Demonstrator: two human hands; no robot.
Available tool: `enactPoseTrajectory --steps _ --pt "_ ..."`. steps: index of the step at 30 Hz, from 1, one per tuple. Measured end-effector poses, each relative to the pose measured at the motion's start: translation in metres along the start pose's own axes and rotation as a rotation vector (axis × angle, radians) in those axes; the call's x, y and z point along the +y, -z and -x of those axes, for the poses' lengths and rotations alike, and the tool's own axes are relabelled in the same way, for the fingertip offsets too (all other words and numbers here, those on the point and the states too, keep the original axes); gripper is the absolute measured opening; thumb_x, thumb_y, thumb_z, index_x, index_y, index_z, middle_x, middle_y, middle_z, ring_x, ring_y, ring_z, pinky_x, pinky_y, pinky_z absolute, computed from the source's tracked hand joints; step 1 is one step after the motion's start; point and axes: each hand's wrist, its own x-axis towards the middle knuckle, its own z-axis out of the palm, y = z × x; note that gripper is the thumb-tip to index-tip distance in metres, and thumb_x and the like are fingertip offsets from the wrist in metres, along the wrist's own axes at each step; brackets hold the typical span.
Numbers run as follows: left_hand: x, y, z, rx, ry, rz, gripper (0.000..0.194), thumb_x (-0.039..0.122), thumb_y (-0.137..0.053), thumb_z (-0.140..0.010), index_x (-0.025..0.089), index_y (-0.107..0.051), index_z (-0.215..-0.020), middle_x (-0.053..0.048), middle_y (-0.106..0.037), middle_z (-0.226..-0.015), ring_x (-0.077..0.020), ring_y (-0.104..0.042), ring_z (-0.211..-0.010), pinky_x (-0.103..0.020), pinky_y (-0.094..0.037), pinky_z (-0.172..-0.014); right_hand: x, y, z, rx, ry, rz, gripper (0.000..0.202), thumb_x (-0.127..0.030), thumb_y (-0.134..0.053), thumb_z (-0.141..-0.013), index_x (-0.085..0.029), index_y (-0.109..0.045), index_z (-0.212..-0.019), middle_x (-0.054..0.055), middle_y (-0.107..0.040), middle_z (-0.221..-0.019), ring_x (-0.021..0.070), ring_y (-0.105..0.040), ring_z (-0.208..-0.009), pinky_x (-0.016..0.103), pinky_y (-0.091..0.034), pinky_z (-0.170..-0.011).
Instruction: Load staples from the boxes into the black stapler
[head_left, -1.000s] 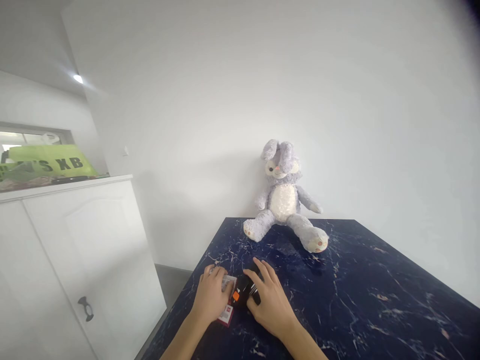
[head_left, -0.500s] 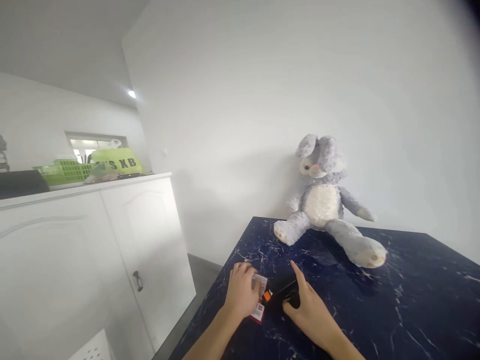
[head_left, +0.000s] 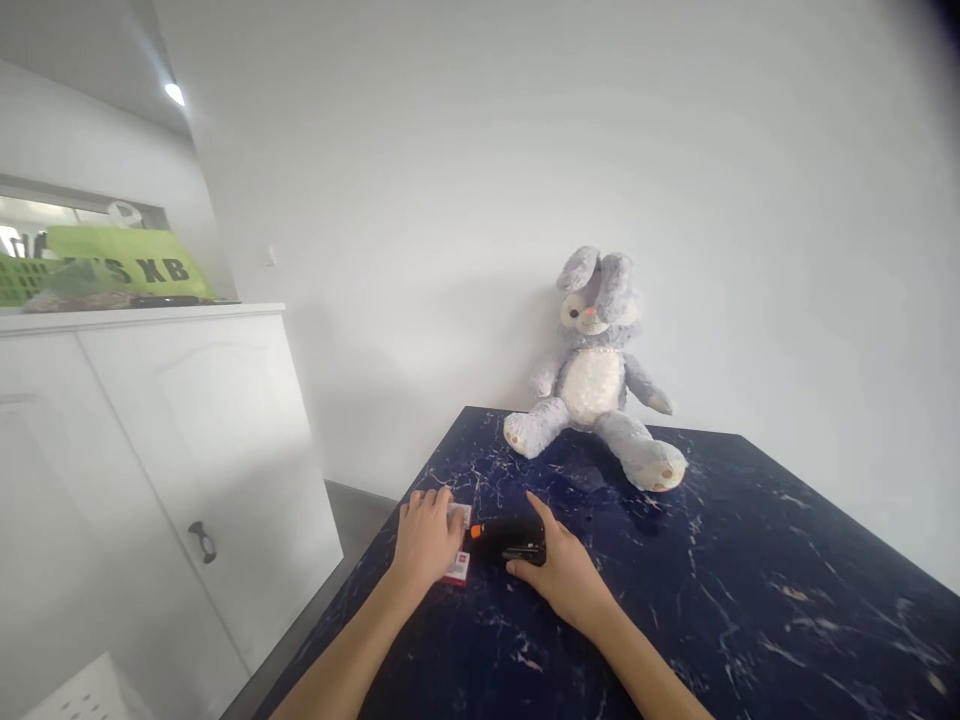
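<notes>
My left hand lies palm down, its fingers curled over small packs at the left of the dark table. A red-and-white box shows beneath its thumb side, and a pale, printed pack peeks out beyond the thumb. My right hand holds the right end of a black object between thumb and fingers, with the index finger stretched along its far side. An orange tip at the object's left end points toward my left hand. Its exact kind is unclear.
A grey-and-white plush rabbit sits on the table against the wall. To the left stands a white cabinet carrying a lime-green bag and a green basket. A white perforated box shows at the bottom left.
The view has turned right and slightly down, so everything sits further left. The black object now lies level, its orange tip close to my left hand. Both hands keep similar poses.
</notes>
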Motion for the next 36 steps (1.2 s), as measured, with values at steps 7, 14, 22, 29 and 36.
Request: enactPoseTrajectory --steps 7,14,22,29,36 --pt "0.001 0.005 0.004 -0.038 -0.007 -0.083 0.034 0.036 -0.038 -0.098 0.021 -0.067 -0.106 -0.013 -0.068 -0.108 -0.0338 -0.057 -0.107 -0.049 -0.040 -0.091 0.000 0.001 0.002 0.002 -0.002 0.039 0.084 -0.027 -0.071 -0.075 -0.025 -0.033 -0.151 0.007 -0.065 -0.123 0.0239 -0.064 -0.114 0.034 -0.045 -0.101" --pt "-0.002 0.006 0.005 -0.086 -0.033 -0.087 0.042 0.043 -0.035 -0.099 0.018 -0.067 -0.108 -0.016 -0.069 -0.106 -0.0343 -0.060 -0.103 -0.049 -0.042 -0.089 -0.008 0.003 0.020 0.032 0.044 0.094 0.062 -0.030 -0.070 -0.076 -0.027 -0.052 -0.135 0.005 -0.069 -0.112 0.0231 -0.067 -0.103 0.032 -0.047 -0.092" --pt "-0.002 0.017 0.006 -0.069 -0.121 0.000 0.038 0.030 -0.031 -0.102 0.025 -0.068 -0.101 -0.007 -0.070 -0.106 -0.0264 -0.061 -0.102 -0.040 -0.043 -0.088 -0.005 -0.006 0.008 0.084 0.026 0.169 0.063 -0.026 -0.060 -0.085 -0.022 -0.041 -0.145 0.009 -0.068 -0.115 0.0257 -0.066 -0.109 0.035 -0.048 -0.096" --pt "-0.007 0.009 0.004 -0.090 -0.154 0.001 0.032 0.031 -0.034 -0.101 0.025 -0.065 -0.103 -0.006 -0.068 -0.108 -0.0256 -0.062 -0.101 -0.038 -0.043 -0.086 0.006 -0.004 0.000 0.095 0.014 0.045 0.064 -0.027 -0.065 -0.081 -0.021 -0.045 -0.141 0.008 -0.068 -0.115 0.0234 -0.066 -0.106 0.033 -0.047 -0.097" --pt "0.002 0.019 0.007 -0.103 -0.150 -0.005 0.021 0.026 -0.043 -0.096 0.024 -0.063 -0.100 -0.006 -0.069 -0.103 -0.0259 -0.064 -0.097 -0.038 -0.043 -0.084 -0.001 0.006 0.012 0.086 0.028 0.033 0.042 -0.024 -0.063 -0.080 -0.023 -0.057 -0.121 0.005 -0.070 -0.104 0.0216 -0.067 -0.098 0.030 -0.048 -0.089"
